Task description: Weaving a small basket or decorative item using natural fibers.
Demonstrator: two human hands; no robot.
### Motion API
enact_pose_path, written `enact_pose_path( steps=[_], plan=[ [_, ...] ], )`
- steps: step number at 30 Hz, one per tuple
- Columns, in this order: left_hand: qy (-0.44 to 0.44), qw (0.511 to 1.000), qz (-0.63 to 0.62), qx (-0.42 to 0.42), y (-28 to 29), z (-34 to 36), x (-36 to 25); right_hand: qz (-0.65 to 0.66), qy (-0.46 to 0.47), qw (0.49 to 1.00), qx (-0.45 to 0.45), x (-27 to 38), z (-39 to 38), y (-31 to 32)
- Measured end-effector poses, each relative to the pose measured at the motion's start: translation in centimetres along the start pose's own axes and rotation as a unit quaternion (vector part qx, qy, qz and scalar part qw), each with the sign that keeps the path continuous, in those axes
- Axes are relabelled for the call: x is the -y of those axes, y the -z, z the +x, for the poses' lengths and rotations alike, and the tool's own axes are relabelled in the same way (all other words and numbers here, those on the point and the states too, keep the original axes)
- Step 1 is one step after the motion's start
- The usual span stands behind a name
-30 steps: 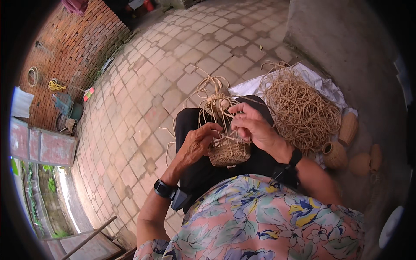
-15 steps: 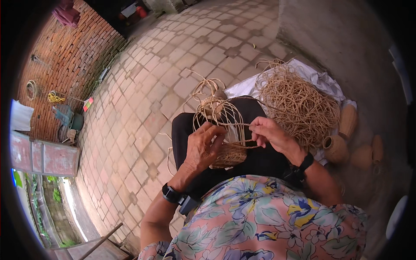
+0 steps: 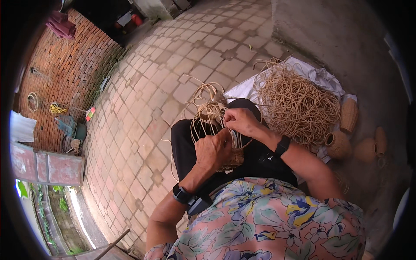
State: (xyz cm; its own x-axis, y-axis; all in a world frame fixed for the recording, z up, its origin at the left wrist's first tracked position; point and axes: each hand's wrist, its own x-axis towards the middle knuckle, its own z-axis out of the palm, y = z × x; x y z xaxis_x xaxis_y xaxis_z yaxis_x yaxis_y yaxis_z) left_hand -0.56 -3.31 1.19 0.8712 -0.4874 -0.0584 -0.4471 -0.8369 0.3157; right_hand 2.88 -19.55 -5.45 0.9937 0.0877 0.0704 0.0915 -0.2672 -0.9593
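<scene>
An unfinished wicker basket (image 3: 237, 158) rests across my lap, its lower part tightly woven and its long stakes standing loose. My left hand (image 3: 212, 151) is closed around the stakes on its near left side and hides much of the weaving. Just beyond, my right hand (image 3: 242, 121) pinches a thin tan strand among the stakes. Both hands almost touch. A rounded woven part (image 3: 209, 111) shows at the far end of the stakes, with loose curling strands (image 3: 205, 90) above it. My fingertips are partly hidden.
To the right, a big tangled heap of tan cord (image 3: 299, 104) lies on a white sheet (image 3: 242, 88). Several finished woven vessels, including a round-mouthed pot (image 3: 338, 145), stand beside it. Paving stones (image 3: 134, 125) spread leftward to a brick wall (image 3: 69, 73).
My right hand has moved left and slightly away from me, from the basket's right side to its stakes. My left hand has shifted slightly right and toward me. The view has tilted a little.
</scene>
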Motion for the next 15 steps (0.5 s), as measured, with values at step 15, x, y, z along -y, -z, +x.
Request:
enact_pose_path(
  steps=[15],
  plan=[
    [0.026,0.956,-0.279,0.084,1.5,-2.7,3.9,0.293,-0.149,0.933,0.145,2.3,-5.1,2.7]
  ],
)
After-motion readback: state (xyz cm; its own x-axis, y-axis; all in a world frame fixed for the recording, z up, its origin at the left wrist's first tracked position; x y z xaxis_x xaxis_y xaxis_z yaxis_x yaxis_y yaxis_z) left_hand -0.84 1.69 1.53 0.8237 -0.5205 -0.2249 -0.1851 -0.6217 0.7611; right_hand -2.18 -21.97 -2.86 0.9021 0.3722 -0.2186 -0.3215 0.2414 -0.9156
